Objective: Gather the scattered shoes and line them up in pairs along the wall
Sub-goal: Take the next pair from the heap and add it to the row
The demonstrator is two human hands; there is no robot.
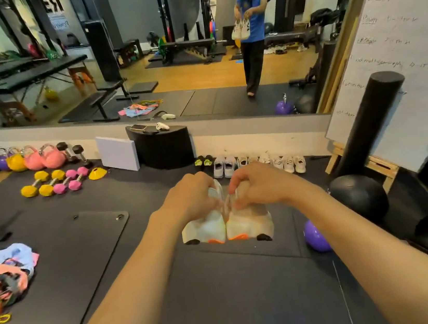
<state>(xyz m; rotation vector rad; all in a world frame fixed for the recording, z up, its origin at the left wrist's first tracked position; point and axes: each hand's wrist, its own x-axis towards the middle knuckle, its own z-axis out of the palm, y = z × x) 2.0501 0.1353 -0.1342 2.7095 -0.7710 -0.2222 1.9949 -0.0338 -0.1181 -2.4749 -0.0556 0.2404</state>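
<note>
I carry a pair of white running shoes with orange and black soles, held side by side in the air above the black mat. My left hand [189, 196] grips the left shoe [205, 228] at its collar. My right hand [255, 185] grips the right shoe [250, 222] the same way. Both heels point toward me. Along the base of the mirrored wall stands a row of shoes: a black and neon pair [203, 161], a grey pair [224, 166], and several white shoes [288, 163] to the right.
A black half-round stand [163, 148] with a phone stands left of the row. Kettlebells [32, 158] and dumbbells [55, 181] lie at left, resistance bands [1, 274] at near left. A black medicine ball [359, 197], purple ball [315, 237], foam roller [371, 122] and whiteboard [398, 61] crowd the right.
</note>
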